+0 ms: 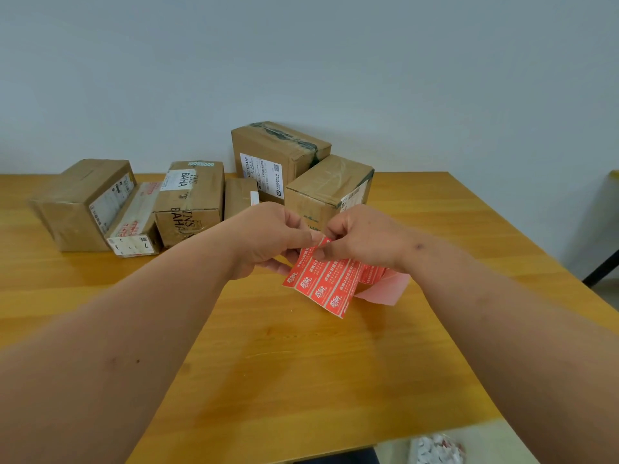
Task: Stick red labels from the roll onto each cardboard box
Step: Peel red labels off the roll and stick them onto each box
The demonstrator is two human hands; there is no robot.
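While 2 hands (pixel 268 236) (pixel 365 239) pinch 1 label strip (pixel 321 283), 6 boxes (pixel 191 199) sit behind

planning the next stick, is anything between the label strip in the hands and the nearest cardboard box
Nothing visible blocks it. Both the left hand and right hand hold the red label strip above the table, and the nearest box stands just behind the hands, with only open air between.

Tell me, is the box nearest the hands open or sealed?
Sealed: the box has its top flaps flat under clear tape.
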